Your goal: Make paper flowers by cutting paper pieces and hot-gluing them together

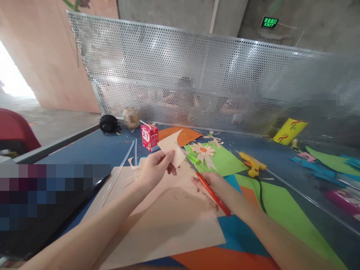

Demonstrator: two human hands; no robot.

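Observation:
A small cream piece of paper (174, 148) is pinched between the thumb and fingers of my left hand (157, 167). My right hand (212, 185) grips red-handled scissors (206, 184), whose blades point up and left to the paper's right edge. Whether the blades are apart cannot be made out. Below both hands lies a large cream sheet (168, 228). Just beyond the scissors, a paper flower (203, 150) with cream petals and an orange centre rests on a green sheet (232, 161).
A pink drink carton (149, 137) with a straw stands behind my left hand. To the right are a yellow glue gun (253, 164) with a black cord and a yellow packet (289, 131). Clear sticks (120, 165) lie at left. A perforated metal screen (180, 75) borders the table's back.

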